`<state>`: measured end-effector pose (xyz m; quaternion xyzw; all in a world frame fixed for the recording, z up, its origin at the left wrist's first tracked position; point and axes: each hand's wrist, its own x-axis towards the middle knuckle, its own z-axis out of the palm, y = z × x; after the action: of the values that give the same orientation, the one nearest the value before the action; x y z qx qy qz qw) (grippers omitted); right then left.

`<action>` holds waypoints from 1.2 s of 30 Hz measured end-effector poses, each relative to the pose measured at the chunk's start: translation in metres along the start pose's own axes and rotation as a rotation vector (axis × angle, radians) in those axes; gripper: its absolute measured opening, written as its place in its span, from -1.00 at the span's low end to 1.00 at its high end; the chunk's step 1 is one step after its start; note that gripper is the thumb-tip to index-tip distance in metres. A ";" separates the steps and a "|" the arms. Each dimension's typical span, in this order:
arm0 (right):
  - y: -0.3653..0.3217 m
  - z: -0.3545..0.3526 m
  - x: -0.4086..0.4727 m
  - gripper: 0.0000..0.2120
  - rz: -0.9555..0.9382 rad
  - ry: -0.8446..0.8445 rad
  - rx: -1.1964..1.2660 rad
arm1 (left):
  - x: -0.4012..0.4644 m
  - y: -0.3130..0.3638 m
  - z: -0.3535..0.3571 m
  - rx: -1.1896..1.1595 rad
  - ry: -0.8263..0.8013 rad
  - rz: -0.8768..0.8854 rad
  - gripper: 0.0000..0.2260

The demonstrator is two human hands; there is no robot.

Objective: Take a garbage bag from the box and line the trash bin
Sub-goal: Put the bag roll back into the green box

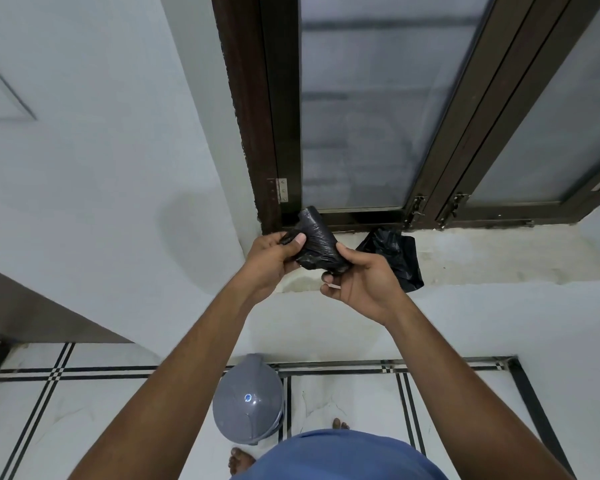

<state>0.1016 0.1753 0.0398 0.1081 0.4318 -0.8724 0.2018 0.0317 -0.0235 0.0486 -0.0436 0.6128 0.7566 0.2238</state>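
Observation:
A roll of black garbage bags point(317, 242) is held up in front of the window sill. My left hand point(272, 259) pinches its left end with thumb on top. My right hand point(359, 284) grips its lower right end. A loose black garbage bag point(397, 256) lies on the sill just behind my right hand, hanging over the edge. The grey trash bin point(248, 398) with a domed lid stands on the floor below, between my arms. No box is in view.
The pale window sill point(499, 252) runs to the right under a dark-framed window point(354, 109). White walls stand on the left. The tiled floor point(66, 410) has black lines. My bare feet are beside the bin.

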 end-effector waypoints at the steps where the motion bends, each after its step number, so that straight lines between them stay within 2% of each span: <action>1: -0.001 0.001 0.000 -0.54 -0.009 0.025 -0.048 | 0.002 0.000 -0.001 0.020 0.035 -0.007 -0.82; 7: 0.001 0.017 0.002 -0.40 -0.197 0.292 -0.623 | 0.005 0.005 -0.001 0.162 0.142 0.058 -0.78; 11: 0.007 0.025 0.008 -0.42 -0.245 0.317 -0.818 | 0.006 0.010 -0.001 0.245 0.138 0.088 -0.77; 16: 0.006 0.029 0.010 -0.49 -0.185 0.204 -0.766 | 0.005 0.016 -0.001 0.174 0.091 0.081 -0.83; 18: 0.003 0.030 0.010 -0.53 -0.145 0.161 -0.566 | 0.007 0.015 -0.005 0.120 0.071 0.050 -0.85; 21: -0.003 0.031 0.007 -0.58 -0.081 -0.001 -0.232 | 0.005 0.016 -0.009 0.088 0.030 0.005 -0.85; 26: -0.009 0.029 -0.003 -0.54 0.009 -0.196 0.028 | -0.002 0.019 -0.009 -0.041 -0.191 -0.095 -0.68; 28: -0.010 0.030 -0.007 -0.53 0.027 -0.225 0.068 | -0.003 0.023 -0.009 -0.048 -0.222 -0.068 -0.70; 30: -0.009 0.034 -0.008 -0.56 0.009 -0.144 -0.007 | -0.003 0.024 -0.008 -0.016 -0.187 -0.014 -0.77; 34: 0.001 0.039 -0.007 -0.62 -0.109 0.156 -0.418 | -0.002 0.023 -0.003 0.098 -0.008 0.072 -0.84; 36: 0.009 0.041 -0.008 -0.65 -0.186 0.234 -0.529 | 0.002 0.020 -0.002 0.113 0.016 0.082 -0.84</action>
<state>0.1124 0.1401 0.0609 0.1115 0.6726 -0.7259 0.0913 0.0216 -0.0283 0.0658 -0.0118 0.6574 0.7291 0.1901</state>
